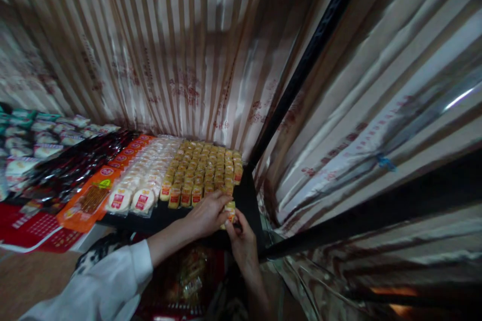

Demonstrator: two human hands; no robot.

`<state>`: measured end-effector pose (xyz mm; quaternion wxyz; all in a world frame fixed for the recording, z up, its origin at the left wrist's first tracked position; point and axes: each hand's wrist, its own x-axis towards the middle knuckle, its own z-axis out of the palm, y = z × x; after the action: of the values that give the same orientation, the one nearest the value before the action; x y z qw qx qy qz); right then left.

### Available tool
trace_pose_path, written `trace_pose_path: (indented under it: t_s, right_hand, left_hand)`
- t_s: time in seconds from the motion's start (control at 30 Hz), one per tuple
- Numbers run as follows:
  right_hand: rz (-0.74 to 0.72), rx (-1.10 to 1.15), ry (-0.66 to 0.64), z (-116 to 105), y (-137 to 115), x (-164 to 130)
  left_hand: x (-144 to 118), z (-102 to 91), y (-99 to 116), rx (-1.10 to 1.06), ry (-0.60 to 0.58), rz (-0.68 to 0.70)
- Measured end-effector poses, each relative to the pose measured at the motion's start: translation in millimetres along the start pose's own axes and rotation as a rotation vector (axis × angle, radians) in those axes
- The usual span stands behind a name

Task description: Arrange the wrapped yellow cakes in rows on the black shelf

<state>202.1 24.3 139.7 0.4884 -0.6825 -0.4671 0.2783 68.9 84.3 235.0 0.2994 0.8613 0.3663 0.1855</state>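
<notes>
My left hand (pixel 205 216) and my right hand (pixel 243 241) meet at the front right corner of a black display shelf (pixel 246 198). Between their fingertips sits a small yellow-and-red snack packet (pixel 229 210), gripped by both hands. Just behind it lie rows of several identical yellow snack packets (pixel 205 168), packed tightly on the shelf. My left arm wears a white sleeve (pixel 113 281).
Left of the yellow packets lie white round packets (pixel 145 175), orange flat packs (pixel 92 198), dark red packs (pixel 75 165) and green-white bags (pixel 33 135). Striped shiny curtains (pixel 181 45) hang behind and to the right, with a black frame post (pixel 301 65) between them.
</notes>
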Motion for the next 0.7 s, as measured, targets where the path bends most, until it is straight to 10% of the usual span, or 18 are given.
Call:
trace_pose_path:
  t_s: [0.33,0.7]
  right_hand:
    - [0.028,0.000,0.235,-5.3,40.9,96.0]
    - [0.011,-0.184,0.194,10.2,47.4,136.4]
  left_hand:
    - [55.7,54.6,-7.3,0.352,0.059,0.221]
    - [93.7,65.3,-29.4,0.422,-0.041,0.071]
